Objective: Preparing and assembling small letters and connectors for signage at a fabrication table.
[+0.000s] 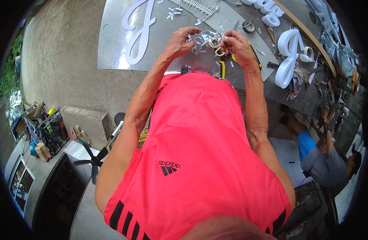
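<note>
I stand at the near edge of the metal table (112,48). A tangled bundle of wired white pieces (210,39) lies near that edge, directly between my two hands. My left hand (183,42) is at the bundle's left side, fingers bent, index finger and thumb spread apart. My right hand (235,45) is at its right side, fingertips drawn together on a thin pale part of the bundle; its exact form I cannot tell. A flat white script letter (143,34) lies toward the table's left edge, left of my left hand.
</note>
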A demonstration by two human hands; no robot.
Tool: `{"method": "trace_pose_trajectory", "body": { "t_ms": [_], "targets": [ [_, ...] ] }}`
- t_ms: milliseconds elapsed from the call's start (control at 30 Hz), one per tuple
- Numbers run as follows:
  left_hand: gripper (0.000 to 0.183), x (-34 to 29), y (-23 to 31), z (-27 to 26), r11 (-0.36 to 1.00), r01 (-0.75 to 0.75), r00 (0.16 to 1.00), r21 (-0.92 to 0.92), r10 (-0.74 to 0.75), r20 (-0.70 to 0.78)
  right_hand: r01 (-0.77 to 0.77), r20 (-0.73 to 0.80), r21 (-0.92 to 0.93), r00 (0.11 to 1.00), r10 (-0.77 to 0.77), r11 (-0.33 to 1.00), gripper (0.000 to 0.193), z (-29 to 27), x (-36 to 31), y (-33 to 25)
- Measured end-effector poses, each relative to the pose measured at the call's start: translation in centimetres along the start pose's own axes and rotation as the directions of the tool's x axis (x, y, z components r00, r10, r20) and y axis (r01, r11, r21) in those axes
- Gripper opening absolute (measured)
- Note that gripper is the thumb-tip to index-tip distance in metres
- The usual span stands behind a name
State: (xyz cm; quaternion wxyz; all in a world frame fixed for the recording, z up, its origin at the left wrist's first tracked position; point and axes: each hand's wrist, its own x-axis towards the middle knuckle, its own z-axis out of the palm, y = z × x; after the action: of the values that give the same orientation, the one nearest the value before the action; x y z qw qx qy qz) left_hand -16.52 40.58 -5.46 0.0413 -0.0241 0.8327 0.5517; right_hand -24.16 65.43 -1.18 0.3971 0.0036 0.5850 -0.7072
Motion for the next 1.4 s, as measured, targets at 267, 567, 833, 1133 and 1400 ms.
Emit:
{"method": "trace_pose_trajectory", "body": {
  "t_ms": [267,567,833,1133,1400],
  "targets": [
    [0.043,1.5,1.5,2.3,0.986,-0.159,0.965,-0.057,0.167,0.203,-0.050,0.224,0.453,0.973,-0.059,0.890,0.015,-1.6,-0.3,0.2],
    [0.032,0.2,1.2,-0.1,0.995,-0.049,0.983,0.084,0.034,0.179,-0.062,0.271,0.575,0.955,-0.118,0.816,0.015,-3.3,-0.2,0.2],
    [0.038,-1.8,2.1,-3.3,0.856,0.286,0.939,-0.431,-0.161,0.304,0.104,-0.101,0.105,0.991,-0.093,0.989,0.014,-1.9,-1.2,0.4],
    [0.063,-0.6,3.5,-2.9,0.612,0.421,0.904,-0.669,-0.229,0.360,0.205,-0.063,-0.588,0.953,-0.297,0.782,0.018,5.7,-1.8,-0.5],
    [0.048,-0.5,3.7,-0.8,0.726,0.331,0.942,-0.603,-0.217,0.256,0.328,-0.034,-0.767,0.837,-0.546,0.551,0.019,7.1,0.2,2.6]
  ]
}}
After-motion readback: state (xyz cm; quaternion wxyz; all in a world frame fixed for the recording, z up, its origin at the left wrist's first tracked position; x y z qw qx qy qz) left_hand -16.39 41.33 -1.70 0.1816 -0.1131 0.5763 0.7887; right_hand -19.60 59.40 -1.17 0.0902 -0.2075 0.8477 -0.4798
